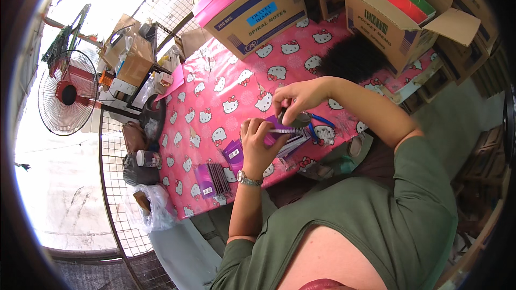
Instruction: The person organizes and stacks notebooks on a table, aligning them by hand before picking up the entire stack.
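Observation:
My left hand [259, 142] pinches the edge of a small purple notebook [292, 142], thumb below and fingers above, near the table's front edge. Just above the notebook's binding edge, my right hand [302, 99] is closed on a dark rounded object [297, 120] whose kind I cannot make out. Beside it show the blue handles of a pliers-like tool [325, 124]; whether the hand touches this tool is unclear. Left of my left wrist lies a row of spiral-bound notebooks [217, 178] with purple covers. Another purple notebook [233, 152] rests partly behind my left hand.
A pink cat-patterned cloth [228, 83] covers the table. Large cartons [258, 13] stand at the back, with an open carton [381, 37] at the right. A black bristly heap [352, 59] lies before it. At the left are a fan [67, 94], a jar [147, 159] and a plastic bag [156, 208].

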A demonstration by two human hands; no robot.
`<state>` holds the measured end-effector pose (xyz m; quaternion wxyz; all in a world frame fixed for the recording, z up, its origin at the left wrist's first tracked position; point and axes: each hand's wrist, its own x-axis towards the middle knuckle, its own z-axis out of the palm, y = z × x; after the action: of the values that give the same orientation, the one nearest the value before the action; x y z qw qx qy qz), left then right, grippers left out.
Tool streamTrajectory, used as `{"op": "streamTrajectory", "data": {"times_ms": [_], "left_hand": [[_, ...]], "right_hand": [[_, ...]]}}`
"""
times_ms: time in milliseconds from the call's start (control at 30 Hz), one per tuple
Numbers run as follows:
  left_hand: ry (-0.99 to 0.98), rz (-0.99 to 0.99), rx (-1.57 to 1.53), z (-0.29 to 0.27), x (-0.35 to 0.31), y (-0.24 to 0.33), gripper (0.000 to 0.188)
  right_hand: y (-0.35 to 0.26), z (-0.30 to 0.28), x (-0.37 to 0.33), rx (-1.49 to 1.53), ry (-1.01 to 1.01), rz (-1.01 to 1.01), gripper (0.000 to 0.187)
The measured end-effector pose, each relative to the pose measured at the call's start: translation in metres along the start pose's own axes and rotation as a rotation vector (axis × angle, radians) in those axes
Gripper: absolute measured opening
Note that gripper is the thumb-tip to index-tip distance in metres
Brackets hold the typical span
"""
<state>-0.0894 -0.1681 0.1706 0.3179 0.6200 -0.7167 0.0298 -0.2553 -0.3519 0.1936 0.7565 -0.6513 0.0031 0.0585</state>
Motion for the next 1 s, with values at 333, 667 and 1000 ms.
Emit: {"op": "streamTrajectory", "data": {"times_ms": [333, 667, 1000], "left_hand": [[0.044, -0.093, -0.100, -0.011, -0.003, -0.010, 0.032], [-0.009, -0.343, -0.276, -0.012, -0.013, -0.021, 0.027], [0.000, -0.352, -0.487, 0.001, -0.013, -0.029, 0.033]], "right_hand": [[0.000, -0.004, 0.022, -0.590, 0.152, 0.023, 0.042], [0.005, -0.013, 0.045, -0.084, -0.017, -0.046, 0.038], [0.006, -0.019, 0.045, -0.243, 0.090, -0.072, 0.038]]}}
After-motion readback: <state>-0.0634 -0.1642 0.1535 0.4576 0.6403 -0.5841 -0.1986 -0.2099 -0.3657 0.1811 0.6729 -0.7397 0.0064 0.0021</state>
